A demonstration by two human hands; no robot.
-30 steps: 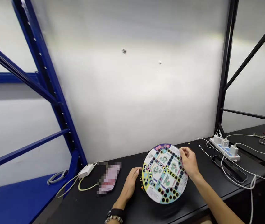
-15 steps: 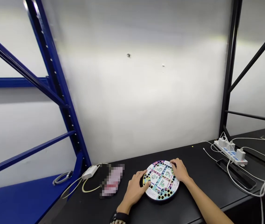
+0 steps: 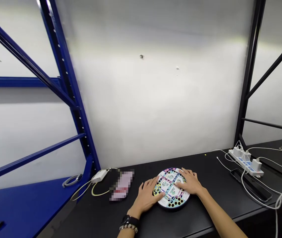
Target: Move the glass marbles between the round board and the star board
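Note:
A round, colourful game board (image 3: pixel 168 185) with rings of dark holes and printed green figures lies flat on the black table. My left hand (image 3: pixel 147 196) rests against its left side, fingers stretched out along the rim and thumb over the lower left of the face. From the right, my right hand (image 3: pixel 191 182) reaches across the edge. Its fingers are spread, with the thumb lying on the board's face towards the middle. Both hands are open and touch the board; part of its right edge is hidden under my right hand.
On the right lie a white power strip (image 3: pixel 246 162) with plugs and cables, and a dark phone (image 3: pixel 251 185). To the left are a white adapter (image 3: pixel 99 176) and a blurred pinkish item (image 3: pixel 122 185). A white wall (image 3: pixel 160 115) stands behind the black table (image 3: pixel 101 215).
My right hand has slid further in over the board, its fingers now spread and thumb on the face. My left hand's fingers have straightened. The view has shifted slightly left.

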